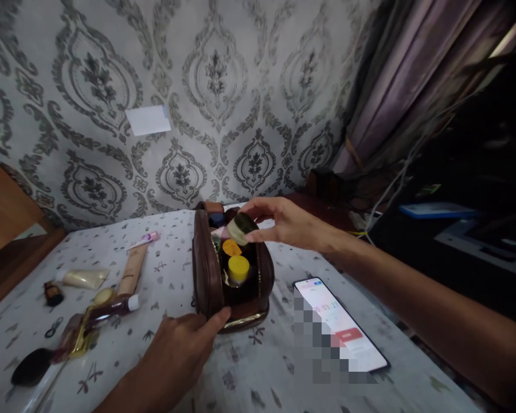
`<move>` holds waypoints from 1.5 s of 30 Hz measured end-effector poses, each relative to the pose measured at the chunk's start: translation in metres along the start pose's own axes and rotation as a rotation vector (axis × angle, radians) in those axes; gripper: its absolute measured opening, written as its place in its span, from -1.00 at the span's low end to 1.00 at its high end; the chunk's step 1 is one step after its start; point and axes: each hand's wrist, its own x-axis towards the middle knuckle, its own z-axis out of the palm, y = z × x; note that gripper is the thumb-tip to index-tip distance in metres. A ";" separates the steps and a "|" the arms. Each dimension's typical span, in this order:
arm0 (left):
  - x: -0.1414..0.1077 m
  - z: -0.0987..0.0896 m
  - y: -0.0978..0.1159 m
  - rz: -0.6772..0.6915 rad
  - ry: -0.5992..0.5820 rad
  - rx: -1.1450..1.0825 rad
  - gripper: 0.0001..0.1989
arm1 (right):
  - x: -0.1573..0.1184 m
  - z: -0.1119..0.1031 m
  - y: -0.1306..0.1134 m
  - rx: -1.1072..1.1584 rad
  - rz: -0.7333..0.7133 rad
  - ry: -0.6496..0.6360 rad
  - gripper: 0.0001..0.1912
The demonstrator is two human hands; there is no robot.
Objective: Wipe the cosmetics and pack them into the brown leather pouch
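Right hand (279,221): fingers and thumb clamped on jar (239,229), above the open bag (207,264). Left hand (178,347): index finger at the bag's six o'clock edge; whether it grips, cannot tell. Phone (352,330) lies at four o'clock from bag, tube (133,269) at nine.

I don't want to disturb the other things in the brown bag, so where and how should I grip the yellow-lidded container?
Probably by the round rim of its yellow lid, coming from above with fingers to its left and right. The lid faces up in the bag's opening; the brown bag walls it in, and an orange item sits just behind.
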 end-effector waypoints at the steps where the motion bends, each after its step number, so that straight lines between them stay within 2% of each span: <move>1: 0.000 0.001 -0.001 0.003 0.014 -0.003 -0.52 | 0.002 -0.002 0.003 -0.033 0.014 0.044 -0.64; 4: -0.002 0.005 -0.002 0.014 0.041 -0.022 -0.48 | 0.007 -0.001 0.008 -0.228 0.023 0.053 -0.66; 9: -0.007 0.012 -0.006 -0.005 -0.008 -0.007 -0.42 | 0.009 0.013 0.005 -0.595 0.021 -0.057 -0.59; 12: -0.008 0.015 -0.009 -0.008 -0.020 -0.014 -0.40 | 0.014 0.021 0.005 -0.743 0.025 -0.124 -0.64; 15: -0.006 0.013 -0.007 -0.027 -0.023 -0.023 -0.42 | 0.020 0.026 0.009 -0.820 -0.003 -0.178 -0.69; 18: -0.004 0.007 -0.001 -0.070 -0.059 -0.023 -0.44 | 0.023 0.029 0.019 -0.833 -0.041 -0.202 -0.64; 21: -0.008 0.004 0.002 -0.104 -0.073 -0.016 -0.44 | 0.024 0.030 0.031 -0.836 -0.100 -0.189 -0.58; 23: -0.015 0.004 0.001 -0.129 -0.040 -0.027 -0.47 | 0.026 0.031 0.041 -0.843 -0.141 -0.153 -0.58; 27: -0.040 0.000 -0.006 -0.216 0.108 -0.055 -0.59 | 0.029 0.032 0.055 -0.869 -0.165 -0.165 -0.55; 30: -0.062 -0.007 -0.017 -0.285 0.212 -0.079 -0.68 | 0.026 0.033 0.055 -0.892 -0.205 -0.080 -0.55; 34: -0.094 -0.024 -0.045 -0.411 0.333 -0.088 -0.75 | 0.011 0.042 0.027 -0.859 -0.361 0.179 -0.66; 37: -0.121 -0.045 -0.076 -0.659 0.446 -0.123 -0.76 | -0.008 0.062 -0.006 -0.726 -0.514 0.340 -0.71; 40: -0.148 -0.067 -0.110 -0.933 0.717 -0.219 -0.75 | -0.026 0.093 -0.033 -0.573 -0.610 0.308 -0.81; 42: -0.166 -0.077 -0.131 -0.997 0.881 -0.279 -0.75 | -0.037 0.116 -0.044 -0.448 -0.618 0.237 -0.82; 45: -0.189 -0.080 -0.154 -1.057 1.001 -0.305 -0.74 | -0.048 0.155 -0.047 -0.256 -0.563 0.107 -0.74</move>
